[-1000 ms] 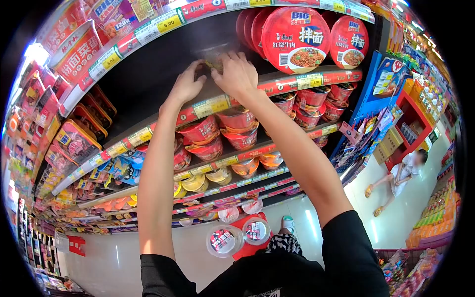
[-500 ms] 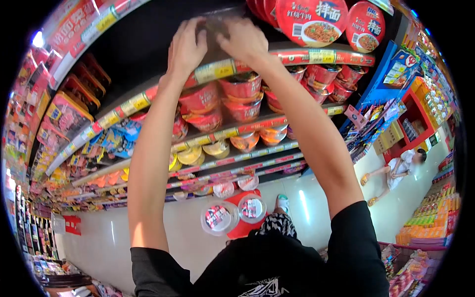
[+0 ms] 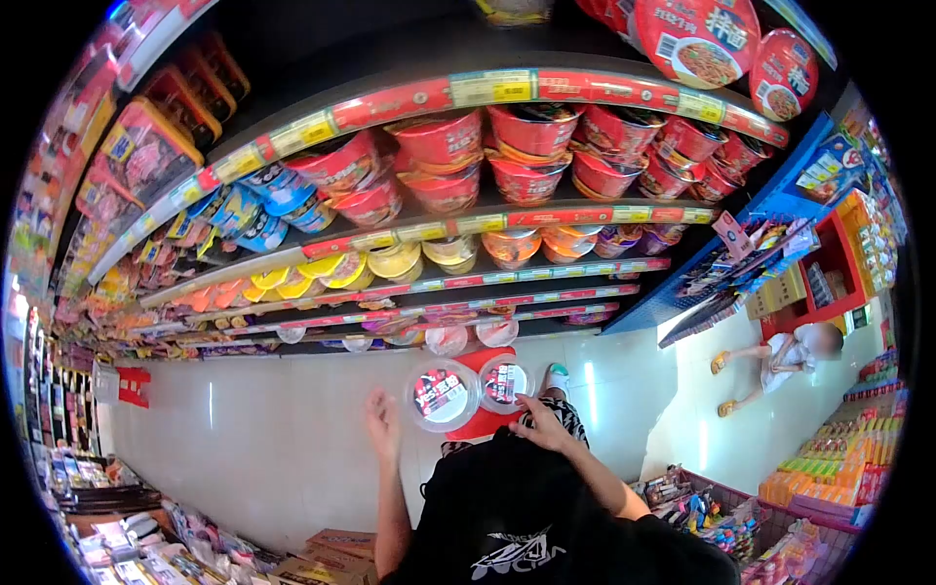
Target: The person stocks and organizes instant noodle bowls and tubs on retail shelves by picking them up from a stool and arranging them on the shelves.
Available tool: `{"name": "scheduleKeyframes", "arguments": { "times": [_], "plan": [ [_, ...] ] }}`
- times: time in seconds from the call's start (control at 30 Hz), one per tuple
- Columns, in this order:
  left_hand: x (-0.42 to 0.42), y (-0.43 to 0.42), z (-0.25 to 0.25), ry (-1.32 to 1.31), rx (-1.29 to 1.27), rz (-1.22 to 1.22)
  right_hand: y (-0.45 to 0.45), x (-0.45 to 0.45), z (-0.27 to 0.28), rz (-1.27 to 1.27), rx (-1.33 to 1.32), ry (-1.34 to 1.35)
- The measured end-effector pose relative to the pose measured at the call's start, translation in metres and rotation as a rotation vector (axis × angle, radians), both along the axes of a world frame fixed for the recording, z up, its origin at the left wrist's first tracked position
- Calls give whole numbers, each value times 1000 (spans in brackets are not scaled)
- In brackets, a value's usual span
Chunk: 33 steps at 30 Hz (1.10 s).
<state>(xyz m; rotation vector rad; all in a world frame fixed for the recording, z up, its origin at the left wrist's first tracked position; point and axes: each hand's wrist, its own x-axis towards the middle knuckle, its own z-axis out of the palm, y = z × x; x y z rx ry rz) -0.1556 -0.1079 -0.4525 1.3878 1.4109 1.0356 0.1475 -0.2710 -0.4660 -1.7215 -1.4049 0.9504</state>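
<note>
My left hand [image 3: 383, 429] hangs low over the floor, left of the large round tub, with its slightly blurred fingers apart and nothing in it. My right hand [image 3: 544, 427] is close to my body, fingers stretched towards the small round tub; whether a fingertip touches it I cannot tell. The large tub [image 3: 441, 395] and the small tub [image 3: 506, 382], both clear-rimmed with printed labels, stand side by side on a red stool or box [image 3: 481, 425]. High on the top shelf sits a bowl-shaped pack [image 3: 515, 12], partly cut off by the view's edge.
Red instant noodle bowls [image 3: 531, 156] stand stacked on the shelf, with blue cups [image 3: 278, 190] and yellow bowls [image 3: 395, 261] nearby. A blue display panel [image 3: 682, 292] juts out at the right. A person [image 3: 790, 356] is farther right; cartons [image 3: 341, 546] lie behind me.
Both hands have come down from the top shelf, where they were around a dark, blurred item, and are now apart near my body. A bowl-shaped pack shows at that spot.
</note>
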Motion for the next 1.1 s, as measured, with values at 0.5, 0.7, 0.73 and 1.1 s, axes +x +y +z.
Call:
{"name": "scheduleKeyframes", "arguments": {
  "times": [0.5, 0.7, 0.73, 1.1],
  "plan": [
    [48, -53, 3, -335, -27, -29, 83, -37, 31, 269, 250, -8],
    [43, -57, 14, -316, -84, -2, 72, -41, 38, 241, 295, 31],
    [43, -57, 25, -296, -83, -29, 71, -39, 45, 247, 331, 12],
    [93, -10, 166, -480, 287, -422, 77, 11, 165, 12, 690, 407]
  ]
}}
